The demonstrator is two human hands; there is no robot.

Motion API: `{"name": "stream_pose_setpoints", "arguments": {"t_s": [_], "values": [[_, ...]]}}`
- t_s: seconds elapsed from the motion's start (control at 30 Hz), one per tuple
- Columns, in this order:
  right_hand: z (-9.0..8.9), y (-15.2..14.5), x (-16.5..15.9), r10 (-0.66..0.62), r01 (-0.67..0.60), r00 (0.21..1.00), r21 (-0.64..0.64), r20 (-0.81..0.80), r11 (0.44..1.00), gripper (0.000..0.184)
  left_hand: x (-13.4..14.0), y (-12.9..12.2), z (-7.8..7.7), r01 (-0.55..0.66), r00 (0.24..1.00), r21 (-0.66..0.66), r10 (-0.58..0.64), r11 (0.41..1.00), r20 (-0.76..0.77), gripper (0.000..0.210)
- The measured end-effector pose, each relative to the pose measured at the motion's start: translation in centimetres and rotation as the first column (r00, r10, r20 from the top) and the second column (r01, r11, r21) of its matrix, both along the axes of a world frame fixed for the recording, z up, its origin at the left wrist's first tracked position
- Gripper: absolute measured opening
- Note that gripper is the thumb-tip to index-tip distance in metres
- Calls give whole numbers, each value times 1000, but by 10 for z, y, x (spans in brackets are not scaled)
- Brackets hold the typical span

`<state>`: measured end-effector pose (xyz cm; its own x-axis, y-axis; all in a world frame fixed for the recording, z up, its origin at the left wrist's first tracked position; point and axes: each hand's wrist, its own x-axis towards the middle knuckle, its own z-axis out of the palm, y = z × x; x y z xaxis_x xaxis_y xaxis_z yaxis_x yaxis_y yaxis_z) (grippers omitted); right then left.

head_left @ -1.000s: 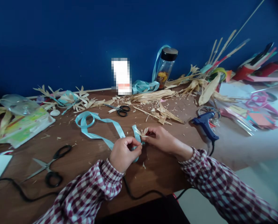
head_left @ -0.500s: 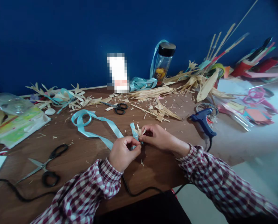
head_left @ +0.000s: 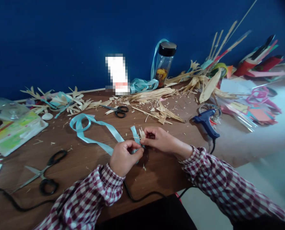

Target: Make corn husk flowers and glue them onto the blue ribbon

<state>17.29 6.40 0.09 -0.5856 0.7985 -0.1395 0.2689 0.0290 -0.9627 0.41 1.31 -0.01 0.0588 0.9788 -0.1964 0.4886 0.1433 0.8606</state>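
Both hands meet over the middle of the wooden table. My right hand (head_left: 158, 140) pinches a small pale flower of dried husk strips (head_left: 142, 133), its points fanning up from the fingertips. My left hand (head_left: 126, 156) has thumb and forefinger pinched on a light blue ribbon (head_left: 135, 134), close beside the flower's base. One short ribbon end stands up between the hands. A long stretch of ribbon runs off to the left and lies in a loop. Where ribbon and flower meet, the fingers hide the contact.
Open scissors (head_left: 43, 174) lie at the left, smaller black scissors (head_left: 118, 111) farther back. A blue glue gun (head_left: 207, 123) rests on the right, its cord trailing. Dried husks (head_left: 154, 95), a lidded bottle (head_left: 165, 64) and a ribbon bundle (head_left: 143, 85) line the wall.
The view has shifted slightly, so the whole table sits a little farther left. Both hands keep their pinch at the ribbon and flower, with barely any movement.
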Motion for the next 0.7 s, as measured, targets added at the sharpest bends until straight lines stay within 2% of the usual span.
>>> {"name": "stream_pose_setpoints", "arguments": {"t_s": [0.1,0.3,0.47,0.7], "values": [[0,0,0,-9,9,1000,-9,-9,1000,30,0,1,0,-8,1000,1,8,1000,12,19],[6,-1,-1,-7,8,1000,85,-6,996,26,1,2,0,-18,998,-60,22,998,66,21],[11,-2,-3,-37,27,998,193,47,981,23,2,1,0,-16,998,-61,20,998,53,22],[6,-2,-3,-60,47,997,251,45,967,20,8,-1,5,-35,999,-20,35,999,-17,22]]}}
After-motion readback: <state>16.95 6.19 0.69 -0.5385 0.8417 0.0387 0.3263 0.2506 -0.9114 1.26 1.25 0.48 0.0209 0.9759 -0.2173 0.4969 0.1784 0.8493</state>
